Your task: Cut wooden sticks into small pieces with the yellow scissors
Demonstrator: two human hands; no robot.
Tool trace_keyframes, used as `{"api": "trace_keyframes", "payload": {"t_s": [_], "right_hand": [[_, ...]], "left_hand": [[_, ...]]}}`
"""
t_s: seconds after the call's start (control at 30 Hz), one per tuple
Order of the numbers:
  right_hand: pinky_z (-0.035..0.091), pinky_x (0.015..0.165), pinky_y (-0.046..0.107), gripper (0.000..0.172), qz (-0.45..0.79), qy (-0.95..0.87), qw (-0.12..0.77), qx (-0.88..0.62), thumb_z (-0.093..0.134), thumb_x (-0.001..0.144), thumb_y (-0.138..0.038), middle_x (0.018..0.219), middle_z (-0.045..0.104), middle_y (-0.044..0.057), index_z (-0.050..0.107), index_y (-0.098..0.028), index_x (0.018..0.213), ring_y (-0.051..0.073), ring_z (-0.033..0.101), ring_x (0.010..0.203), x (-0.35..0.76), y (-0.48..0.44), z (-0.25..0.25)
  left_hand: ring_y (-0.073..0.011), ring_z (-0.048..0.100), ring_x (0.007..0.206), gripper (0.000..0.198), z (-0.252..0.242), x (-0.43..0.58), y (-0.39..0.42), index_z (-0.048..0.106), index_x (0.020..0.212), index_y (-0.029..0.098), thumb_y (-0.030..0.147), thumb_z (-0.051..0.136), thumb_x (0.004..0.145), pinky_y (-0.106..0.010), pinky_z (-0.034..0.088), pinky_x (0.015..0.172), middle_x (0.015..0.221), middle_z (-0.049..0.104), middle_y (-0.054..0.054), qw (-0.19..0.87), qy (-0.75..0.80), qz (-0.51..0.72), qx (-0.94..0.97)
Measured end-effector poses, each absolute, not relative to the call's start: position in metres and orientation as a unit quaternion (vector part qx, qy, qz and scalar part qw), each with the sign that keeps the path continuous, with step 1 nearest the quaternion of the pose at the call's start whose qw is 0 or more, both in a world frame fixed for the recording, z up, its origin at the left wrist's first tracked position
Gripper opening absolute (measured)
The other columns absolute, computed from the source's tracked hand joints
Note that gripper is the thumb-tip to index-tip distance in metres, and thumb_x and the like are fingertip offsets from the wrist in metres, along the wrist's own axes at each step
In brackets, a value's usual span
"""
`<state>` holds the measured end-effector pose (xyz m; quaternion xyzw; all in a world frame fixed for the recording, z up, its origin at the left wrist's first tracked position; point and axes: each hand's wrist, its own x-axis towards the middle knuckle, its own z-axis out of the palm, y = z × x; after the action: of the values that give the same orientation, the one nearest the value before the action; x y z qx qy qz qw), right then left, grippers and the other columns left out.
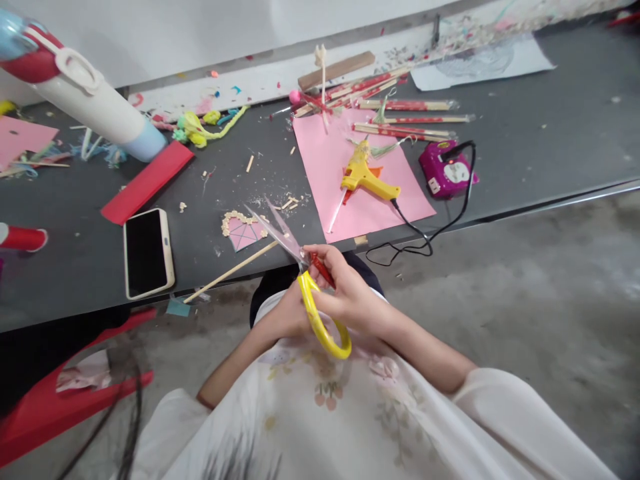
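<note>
Text: none I can read from here | purple box (439,167), sticker (457,173): marks are too small | red wrappers (400,105): print is too blurred

phone (146,253) left of scissors (307,287) | glue gun (360,173) right (on paper (316,160))

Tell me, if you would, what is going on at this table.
A person holds open scissors in the right hand; the left hand is close beside it, its grip partly hidden. Ahead on the table, small pale pieces line part of a pink shape, and a thin stick runs along the near edge. A yellow glue gun rests on pink paper to the right.
</note>
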<state>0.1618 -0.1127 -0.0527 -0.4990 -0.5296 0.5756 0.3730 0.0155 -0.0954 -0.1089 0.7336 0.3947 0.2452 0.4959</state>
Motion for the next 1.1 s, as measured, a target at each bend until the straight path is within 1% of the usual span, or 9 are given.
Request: {"api": "trace_keyframes", "payload": {"t_s": [0.1,0.17,0.23,0.3,0.4,0.47,0.6,0.87,1.1], "right_hand": [[0.048,0.077,0.031,0.060,0.533,-0.566,0.373,-0.507,0.065,0.079,-0.027,0.100,0.058,0.004,0.038,-0.022,0.131,0.016,0.057,0.087,0.174,-0.110,-0.049],[0.048,0.080,0.034,0.062,0.483,-0.599,0.351,-0.533,0.068,0.077,-0.028,0.099,0.059,0.005,0.039,-0.021,0.131,0.019,0.057,0.091,0.182,-0.109,-0.046],[0.047,0.083,0.037,0.061,0.448,-0.623,0.322,-0.554,0.068,0.076,-0.029,0.101,0.059,0.007,0.040,-0.020,0.130,0.021,0.057,0.093,0.188,-0.108,-0.044],[0.048,0.082,0.038,0.061,0.439,-0.632,0.302,-0.563,0.067,0.076,-0.030,0.103,0.059,0.009,0.041,-0.017,0.129,0.022,0.058,0.092,0.192,-0.108,-0.043],[0.049,0.080,0.037,0.061,0.445,-0.635,0.290,-0.561,0.067,0.077,-0.034,0.103,0.059,0.010,0.042,-0.016,0.129,0.021,0.059,0.091,0.192,-0.109,-0.043],[0.049,0.080,0.037,0.061,0.446,-0.639,0.289,-0.556,0.068,0.077,-0.035,0.103,0.060,0.010,0.042,-0.017,0.129,0.021,0.059,0.091,0.191,-0.110,-0.044],[0.048,0.083,0.038,0.062,0.455,-0.642,0.290,-0.545,0.068,0.077,-0.035,0.103,0.060,0.009,0.041,-0.018,0.130,0.021,0.058,0.093,0.190,-0.112,-0.046],[0.049,0.083,0.040,0.063,0.468,-0.652,0.285,-0.524,0.067,0.077,-0.034,0.108,0.059,0.013,0.038,-0.016,0.130,0.022,0.057,0.095,0.191,-0.109,-0.045],[0.049,0.083,0.038,0.065,0.465,-0.681,0.279,-0.492,0.066,0.078,-0.034,0.109,0.057,0.013,0.036,-0.016,0.132,0.021,0.056,0.094,0.195,-0.108,-0.044]], "left_hand": [[-0.0299,0.061,0.110,0.062,-0.092,0.002,-0.094,0.060,0.116,0.021,0.040,0.081,0.060,-0.045,0.053,0.096,0.114,0.065,-0.009,0.500,0.371,0.219,0.751],[-0.0223,0.065,0.098,0.042,-0.080,-0.007,-0.096,0.062,0.115,0.022,0.030,0.071,0.075,-0.036,0.055,0.087,0.111,0.067,-0.008,0.447,0.391,0.222,0.773],[-0.0150,0.066,0.082,0.023,-0.068,-0.013,-0.098,0.067,0.105,0.021,0.020,0.060,0.084,-0.026,0.055,0.072,0.096,0.071,-0.005,0.335,0.394,0.285,0.807],[-0.0120,0.064,0.074,0.020,-0.061,-0.017,-0.096,0.069,0.100,0.021,0.013,0.059,0.084,-0.022,0.051,0.066,0.088,0.070,-0.003,0.194,0.417,0.364,0.810],[-0.0142,0.063,0.080,0.023,-0.058,-0.020,-0.088,0.069,0.102,0.021,0.015,0.067,0.081,-0.026,0.050,0.072,0.091,0.069,-0.004,0.033,0.445,0.413,0.794],[-0.0176,0.063,0.087,0.023,-0.060,-0.021,-0.081,0.069,0.102,0.021,0.022,0.071,0.079,-0.031,0.049,0.080,0.096,0.069,-0.005,-0.015,0.448,0.401,0.799],[-0.0158,0.064,0.084,0.011,-0.066,-0.019,-0.076,0.068,0.096,0.020,0.023,0.062,0.087,-0.027,0.047,0.077,0.089,0.071,-0.004,0.029,0.446,0.373,0.813],[-0.0095,0.063,0.066,0.015,-0.070,-0.016,-0.082,0.070,0.091,0.020,0.014,0.056,0.090,-0.020,0.046,0.067,0.076,0.071,0.001,0.085,0.439,0.396,0.802],[-0.0091,0.066,0.068,0.016,-0.064,-0.018,-0.085,0.070,0.087,0.020,0.017,0.055,0.091,-0.019,0.047,0.067,0.074,0.071,0.001,0.150,0.469,0.391,0.778]]}}
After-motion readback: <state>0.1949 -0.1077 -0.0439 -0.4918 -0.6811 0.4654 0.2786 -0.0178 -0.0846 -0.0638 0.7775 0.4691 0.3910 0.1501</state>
